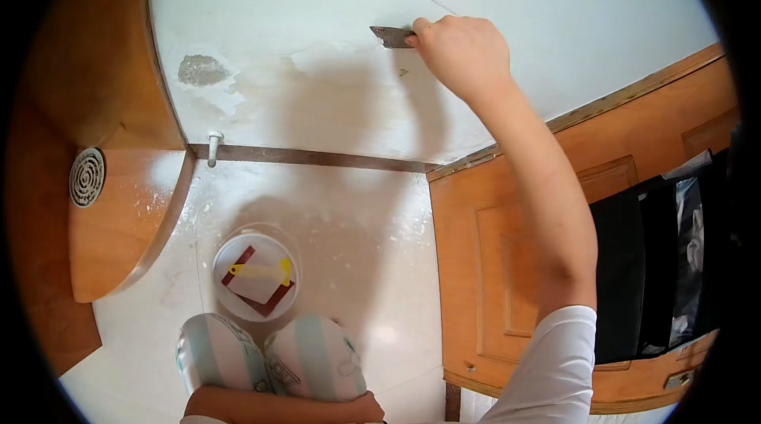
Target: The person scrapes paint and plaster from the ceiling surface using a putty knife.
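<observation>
My right hand is closed around a putty knife, whose dark metal blade lies against the white wall. Near the blade the wall's coating is flaking, with a thin crack just above. My left forearm lies across my knees, and my left hand rests beside the right knee at the bottom edge. Its fingers are mostly hidden. On the floor in front of my knees stands a white bucket. A yellow-handled spreader and a dark red sheet lie on or in it.
A bare grey patch shows on the wall at left, above a short white pipe. A rounded wooden shelf with a round vent is on the left. At right is a wooden door with a black bag. White flakes speckle the floor.
</observation>
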Available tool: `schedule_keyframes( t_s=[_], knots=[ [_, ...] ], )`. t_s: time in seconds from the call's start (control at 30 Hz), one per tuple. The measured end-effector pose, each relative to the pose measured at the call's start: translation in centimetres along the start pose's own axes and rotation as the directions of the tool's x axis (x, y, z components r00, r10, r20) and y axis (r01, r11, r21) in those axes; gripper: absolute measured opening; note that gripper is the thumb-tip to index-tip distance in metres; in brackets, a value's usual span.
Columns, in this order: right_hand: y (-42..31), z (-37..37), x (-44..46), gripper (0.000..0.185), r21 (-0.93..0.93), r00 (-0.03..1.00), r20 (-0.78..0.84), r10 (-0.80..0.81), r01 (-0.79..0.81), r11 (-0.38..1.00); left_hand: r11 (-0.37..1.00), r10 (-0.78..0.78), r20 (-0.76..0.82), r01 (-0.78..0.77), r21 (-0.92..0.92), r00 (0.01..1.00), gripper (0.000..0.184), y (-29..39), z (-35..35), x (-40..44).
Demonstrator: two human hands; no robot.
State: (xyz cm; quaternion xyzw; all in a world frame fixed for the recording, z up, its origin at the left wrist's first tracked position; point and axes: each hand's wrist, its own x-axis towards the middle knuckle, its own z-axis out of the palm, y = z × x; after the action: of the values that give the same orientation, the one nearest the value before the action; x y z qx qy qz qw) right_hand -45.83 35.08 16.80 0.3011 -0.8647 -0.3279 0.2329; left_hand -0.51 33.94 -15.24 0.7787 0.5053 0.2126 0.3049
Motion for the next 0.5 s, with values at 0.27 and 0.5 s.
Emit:
schedule_keyframes(
  t_s=[0.27, 0.5],
  knots=[
    [-0.6, 0.2, 0.1, 0.011, 0.015, 1.000, 0.016, 0.020, -0.020, 1.000, 0.989, -0.010, 0.065, 0.019, -0.148, 0.998, 0.040, 0.5, -4.6, -2.5],
    [-3.7, 2.6, 1.1, 0.012, 0.216, 0.996, -0.046, -0.080, 0.088, 0.972, 0.990, -0.034, 0.035, 0.039, -0.138, 0.999, 0.039, 0.6, -3.8, -2.0]
  ],
)
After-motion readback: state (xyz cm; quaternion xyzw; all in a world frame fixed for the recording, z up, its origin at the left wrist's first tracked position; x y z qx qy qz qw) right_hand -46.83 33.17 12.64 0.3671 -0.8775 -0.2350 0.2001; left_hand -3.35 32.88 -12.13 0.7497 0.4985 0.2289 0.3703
